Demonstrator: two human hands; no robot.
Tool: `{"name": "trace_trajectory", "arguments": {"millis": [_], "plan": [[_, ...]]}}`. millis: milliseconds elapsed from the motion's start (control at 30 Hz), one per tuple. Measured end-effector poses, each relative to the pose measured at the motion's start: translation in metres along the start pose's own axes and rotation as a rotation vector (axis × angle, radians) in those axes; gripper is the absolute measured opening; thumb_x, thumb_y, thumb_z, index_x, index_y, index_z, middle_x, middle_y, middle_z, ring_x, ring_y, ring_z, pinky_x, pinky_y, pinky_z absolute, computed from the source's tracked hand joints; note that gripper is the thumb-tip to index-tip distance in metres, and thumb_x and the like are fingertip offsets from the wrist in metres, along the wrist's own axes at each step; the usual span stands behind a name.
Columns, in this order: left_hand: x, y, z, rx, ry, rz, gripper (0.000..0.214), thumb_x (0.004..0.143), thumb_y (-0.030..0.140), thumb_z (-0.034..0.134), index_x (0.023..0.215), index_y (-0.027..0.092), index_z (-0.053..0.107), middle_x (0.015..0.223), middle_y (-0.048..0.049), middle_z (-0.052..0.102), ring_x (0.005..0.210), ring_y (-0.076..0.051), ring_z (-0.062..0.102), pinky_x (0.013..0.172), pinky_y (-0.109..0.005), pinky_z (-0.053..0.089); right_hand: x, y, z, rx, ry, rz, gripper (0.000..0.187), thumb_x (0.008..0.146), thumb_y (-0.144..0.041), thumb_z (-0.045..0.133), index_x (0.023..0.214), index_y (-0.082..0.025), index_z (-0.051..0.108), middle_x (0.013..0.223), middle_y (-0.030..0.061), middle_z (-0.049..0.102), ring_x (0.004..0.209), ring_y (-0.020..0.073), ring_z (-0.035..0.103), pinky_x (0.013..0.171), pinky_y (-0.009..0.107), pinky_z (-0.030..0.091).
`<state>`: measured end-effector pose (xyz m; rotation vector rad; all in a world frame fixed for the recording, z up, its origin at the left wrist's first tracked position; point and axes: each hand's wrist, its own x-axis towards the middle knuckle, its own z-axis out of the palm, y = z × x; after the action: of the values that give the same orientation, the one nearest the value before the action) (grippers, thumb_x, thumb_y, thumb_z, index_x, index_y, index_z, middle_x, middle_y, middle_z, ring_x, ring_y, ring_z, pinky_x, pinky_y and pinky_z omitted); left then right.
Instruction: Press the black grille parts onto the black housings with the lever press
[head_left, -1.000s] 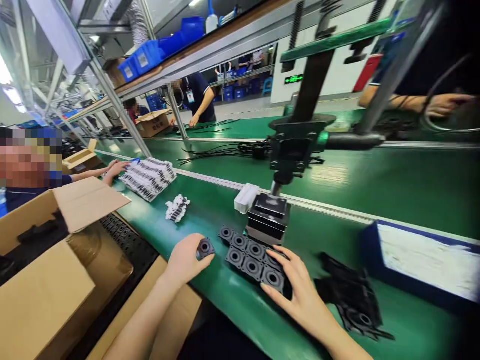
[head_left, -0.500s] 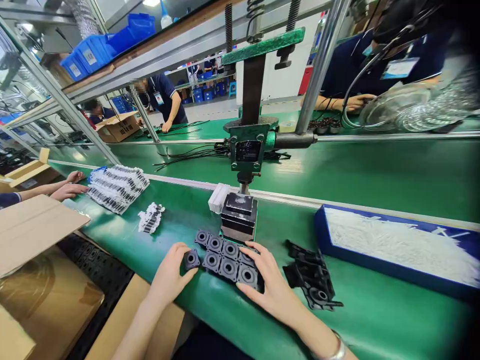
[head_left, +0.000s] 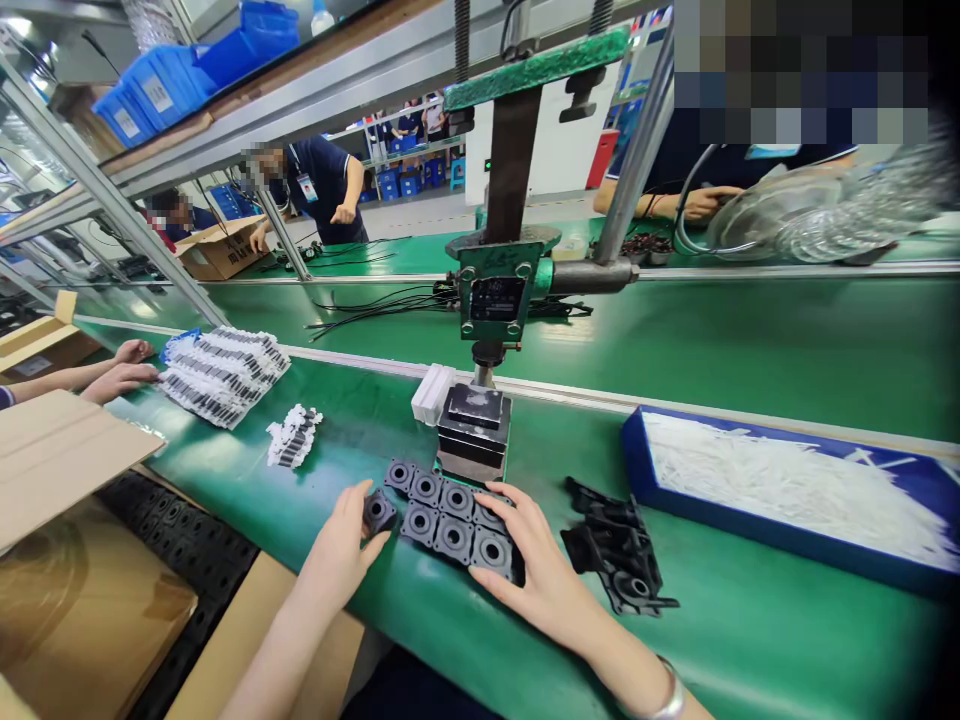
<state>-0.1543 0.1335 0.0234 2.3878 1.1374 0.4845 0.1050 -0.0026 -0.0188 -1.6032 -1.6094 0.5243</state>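
Observation:
My left hand (head_left: 335,548) pinches a single square black plastic part (head_left: 380,512) with a round centre hole, slightly tilted, just left of a group. That group of matching square black parts (head_left: 453,537) lies in two rows on the green bench. Around its right end, my right hand (head_left: 551,570) has the thumb at the near side and the fingers at the far side. Directly behind the group stands a black metal block (head_left: 474,430) under the press (head_left: 495,290). Right of my right hand lies a pile of irregular black plastic parts (head_left: 619,550).
A blue tray (head_left: 637,465) of thin white pieces is at right. White-and-black bundles (head_left: 225,375) lie at left near another person's hands (head_left: 124,380). Cardboard boxes (head_left: 82,590) flank my left arm. White blocks (head_left: 431,393) sit beside the press. Other people work across the bench.
The part in my left hand has tilted a little and stays beside the group. My right hand keeps its place on the group. The whole view has shifted slightly.

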Motion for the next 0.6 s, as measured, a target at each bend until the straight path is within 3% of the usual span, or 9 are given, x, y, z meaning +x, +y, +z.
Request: {"name": "trace_trajectory", "arguments": {"millis": [167, 300, 367, 433, 500, 600], "plan": [[0.003, 0.000, 0.006, -0.137, -0.069, -0.036, 0.045, 0.087, 0.014, 0.054, 0.130, 0.023, 0.042, 0.107, -0.0080, 0.062, 0.085, -0.021, 0.072, 0.084, -0.039, 0.063, 0.000, 0.000, -0.001, -0.011, 0.011, -0.027, 0.063, 0.091, -0.052, 0.059, 0.145, -0.027, 0.039, 0.150, 0.0153, 0.032, 0.143, 0.0326, 0.035, 0.115, 0.055, 0.039], [0.007, 0.001, -0.008, -0.046, -0.134, -0.083, 0.067, 0.087, 0.021, 0.064, 0.145, 0.024, 0.030, 0.114, -0.0098, 0.062, 0.093, -0.025, 0.072, 0.086, -0.044, 0.062, -0.001, 0.001, 0.001, -0.042, 0.031, -0.048, 0.066, 0.090, -0.052, 0.061, 0.146, -0.027, 0.037, 0.151, 0.0151, 0.032, 0.142, 0.0317, 0.035, 0.114, 0.053, 0.041], [0.012, 0.005, -0.018, 0.059, -0.137, 0.000, 0.084, 0.083, 0.031, 0.076, 0.150, 0.028, 0.026, 0.134, -0.0139, 0.055, 0.118, -0.032, 0.064, 0.098, -0.051, 0.056, -0.001, 0.001, 0.002, -0.079, 0.052, -0.064, 0.068, 0.090, -0.052, 0.062, 0.147, -0.027, 0.036, 0.152, 0.0152, 0.031, 0.142, 0.0320, 0.035, 0.113, 0.052, 0.042], [0.022, 0.012, -0.022, 0.147, -0.136, 0.137, 0.100, 0.072, 0.045, 0.085, 0.152, 0.031, 0.026, 0.153, -0.0165, 0.039, 0.142, -0.039, 0.040, 0.112, -0.059, 0.041, 0.000, 0.000, 0.005, -0.128, 0.076, -0.086, 0.072, 0.088, -0.054, 0.063, 0.148, -0.027, 0.035, 0.152, 0.0152, 0.031, 0.142, 0.0330, 0.035, 0.112, 0.052, 0.042], [0.034, 0.019, -0.019, 0.182, -0.180, 0.272, 0.112, 0.061, 0.059, 0.087, 0.152, 0.028, 0.029, 0.161, -0.0185, 0.027, 0.150, -0.043, 0.020, 0.118, -0.064, 0.030, 0.001, -0.002, 0.008, -0.177, 0.095, -0.114, 0.075, 0.087, -0.057, 0.065, 0.149, -0.027, 0.035, 0.152, 0.0150, 0.033, 0.140, 0.0340, 0.036, 0.111, 0.054, 0.042], [0.049, 0.027, -0.005, 0.139, -0.293, 0.416, 0.115, 0.060, 0.065, 0.083, 0.153, 0.023, 0.031, 0.160, -0.0213, 0.030, 0.151, -0.042, 0.016, 0.118, -0.065, 0.029, 0.003, -0.003, 0.011, -0.231, 0.120, -0.154, 0.076, 0.087, -0.057, 0.064, 0.150, -0.028, 0.033, 0.150, 0.0142, 0.037, 0.138, 0.0341, 0.037, 0.109, 0.055, 0.043]]}}
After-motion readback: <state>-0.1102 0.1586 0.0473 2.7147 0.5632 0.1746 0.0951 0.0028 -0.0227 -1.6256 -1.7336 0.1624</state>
